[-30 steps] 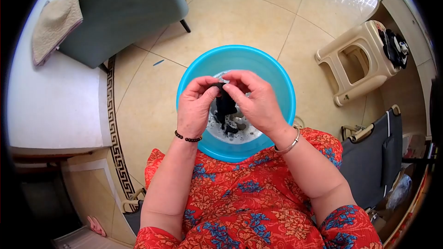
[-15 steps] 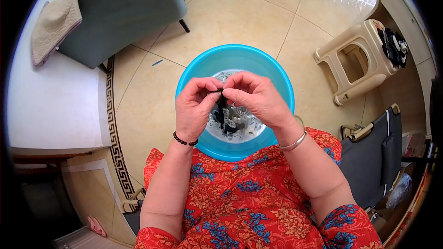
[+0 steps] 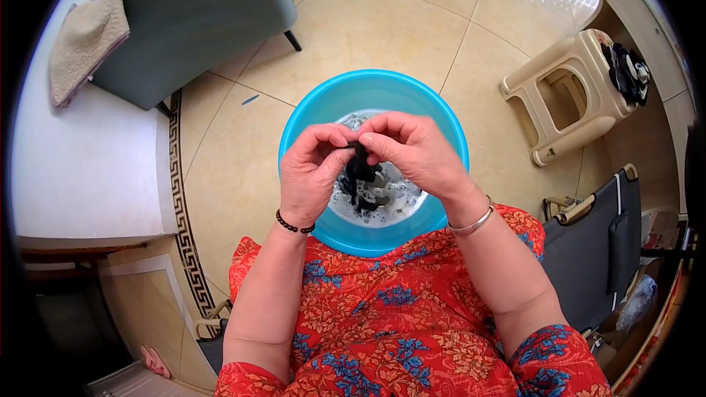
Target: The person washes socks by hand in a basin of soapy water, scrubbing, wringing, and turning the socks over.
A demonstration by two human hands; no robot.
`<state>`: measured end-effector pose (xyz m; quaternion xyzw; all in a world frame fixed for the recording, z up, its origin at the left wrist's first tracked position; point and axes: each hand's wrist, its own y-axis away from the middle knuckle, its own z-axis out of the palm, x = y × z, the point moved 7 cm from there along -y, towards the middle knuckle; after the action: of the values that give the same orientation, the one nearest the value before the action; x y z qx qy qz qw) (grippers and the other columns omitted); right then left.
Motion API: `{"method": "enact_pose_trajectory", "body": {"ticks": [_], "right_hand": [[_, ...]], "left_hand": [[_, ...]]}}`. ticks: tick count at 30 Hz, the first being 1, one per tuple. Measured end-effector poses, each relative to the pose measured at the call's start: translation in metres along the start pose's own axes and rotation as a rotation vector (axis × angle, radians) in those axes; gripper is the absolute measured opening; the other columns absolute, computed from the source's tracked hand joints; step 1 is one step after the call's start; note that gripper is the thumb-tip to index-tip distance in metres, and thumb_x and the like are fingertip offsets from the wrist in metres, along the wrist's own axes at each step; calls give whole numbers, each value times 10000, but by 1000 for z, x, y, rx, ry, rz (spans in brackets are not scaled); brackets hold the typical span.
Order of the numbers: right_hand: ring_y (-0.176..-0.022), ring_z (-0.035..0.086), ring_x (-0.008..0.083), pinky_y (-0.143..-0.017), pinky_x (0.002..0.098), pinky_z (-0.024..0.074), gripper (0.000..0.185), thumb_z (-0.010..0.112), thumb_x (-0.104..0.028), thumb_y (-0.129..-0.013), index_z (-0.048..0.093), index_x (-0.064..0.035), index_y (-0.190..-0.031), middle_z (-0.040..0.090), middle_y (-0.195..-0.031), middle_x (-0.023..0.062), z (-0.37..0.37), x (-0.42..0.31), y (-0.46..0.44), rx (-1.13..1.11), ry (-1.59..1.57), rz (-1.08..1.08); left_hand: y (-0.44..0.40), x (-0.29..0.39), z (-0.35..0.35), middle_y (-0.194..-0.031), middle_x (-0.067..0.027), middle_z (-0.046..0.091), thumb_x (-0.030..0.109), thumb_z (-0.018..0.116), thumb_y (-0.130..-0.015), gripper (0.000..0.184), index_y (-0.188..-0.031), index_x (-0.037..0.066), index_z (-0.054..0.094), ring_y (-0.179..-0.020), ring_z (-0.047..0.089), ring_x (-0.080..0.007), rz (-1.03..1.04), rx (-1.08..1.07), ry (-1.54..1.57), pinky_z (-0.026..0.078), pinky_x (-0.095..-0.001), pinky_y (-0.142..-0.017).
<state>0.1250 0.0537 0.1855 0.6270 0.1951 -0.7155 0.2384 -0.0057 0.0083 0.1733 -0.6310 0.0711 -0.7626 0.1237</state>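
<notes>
Above a blue plastic basin [image 3: 309,99], my left hand [image 3: 315,173] and my right hand [image 3: 415,151] pinch the top edge of a black sock-like cloth [image 3: 360,169]. Both hands are closed, thumbs against fingertips and nearly touching each other. The cloth hangs down toward the foamy water [image 3: 401,206]. Below it, dark and grey fabric [image 3: 368,204] lies in the suds; where the held cloth ends I cannot tell.
A cream plastic stool [image 3: 548,99] at the right carries a pile of dark cloth items [image 3: 626,73]. A grey folding chair [image 3: 588,250] stands at the lower right. Upper left is a grey-green chair [image 3: 206,22] with a beige cloth [image 3: 88,51] beside it.
My right hand has shifted slightly right and its fingers have curled further round the cloth's edge. More of the black cloth shows spread below the fingers. My left hand stays almost in place.
</notes>
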Motion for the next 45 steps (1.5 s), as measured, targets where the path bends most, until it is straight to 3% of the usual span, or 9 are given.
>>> {"method": "enact_pose_trajectory", "body": {"ticks": [13,21,25,27,31,34,36,42,45], "right_hand": [[-647,508,63,-597,209,427,179,489,-162,-912,561,-3,-876,556,-710,3,8,9,4,-137,-16,115],[-635,511,74,-603,216,436,227,459,-208,-935,492,-43,-782,515,-689,6,-2,0,2,11,-338,58],[-595,509,79,-570,219,436,242,469,-221,-932,496,-34,-780,531,-697,15,-6,7,1,57,-230,84],[-577,517,82,-553,218,439,234,488,-210,-920,513,-18,-787,557,-718,29,-10,6,2,93,119,69],[-610,532,72,-568,216,443,201,527,-181,-897,537,-1,-809,575,-741,41,-10,5,2,207,41,53],[-657,559,96,-592,246,457,152,559,-141,-868,559,10,-855,588,-750,60,-11,11,0,210,49,40],[-705,574,138,-628,278,466,141,577,-121,-843,567,7,-901,599,-761,84,-4,-2,1,242,353,-236],[-744,579,173,-686,296,461,163,563,-129,-838,571,-4,-941,609,-792,106,2,-5,1,258,699,-339],[-739,564,146,-681,296,453,169,533,-141,-858,571,8,-926,611,-794,89,-8,12,-4,198,287,-63]], "left_hand": [[0,3,3,-964,-58,582,-88,579,-810,150,-900,23,535,-904,562,-122,7,-39,-1,476,-251,-811],[-1,0,0,-950,-51,583,-91,573,-812,150,-899,22,526,-903,564,-121,9,0,24,469,-247,-828],[-2,-4,-1,-941,-44,581,-83,578,-810,164,-929,15,522,-891,559,-119,-5,13,11,463,-240,-819],[-2,-5,-4,-927,-35,581,-47,581,-820,138,-946,9,566,-855,549,-109,-90,107,-149,457,-229,-767],[-8,4,-2,-912,-34,585,-5,578,-835,116,-940,17,620,-808,540,-97,67,56,-491,446,-223,-713],[-7,-4,-5,-894,-34,586,22,585,-837,102,-913,31,653,-784,537,-93,-13,85,-482,441,-227,-695],[-7,-15,-11,-882,-31,601,49,607,-837,96,-922,21,644,-744,539,-85,-72,122,-332,448,-225,-680],[-4,-19,-11,-864,9,619,113,636,-844,121,-913,14,642,-667,520,-54,-231,114,-115,423,-187,-599],[-2,-21,-12,-858,28,607,125,643,-840,139,-940,28,639,-683,505,-39,-425,42,-107,398,-172,-577]]}}
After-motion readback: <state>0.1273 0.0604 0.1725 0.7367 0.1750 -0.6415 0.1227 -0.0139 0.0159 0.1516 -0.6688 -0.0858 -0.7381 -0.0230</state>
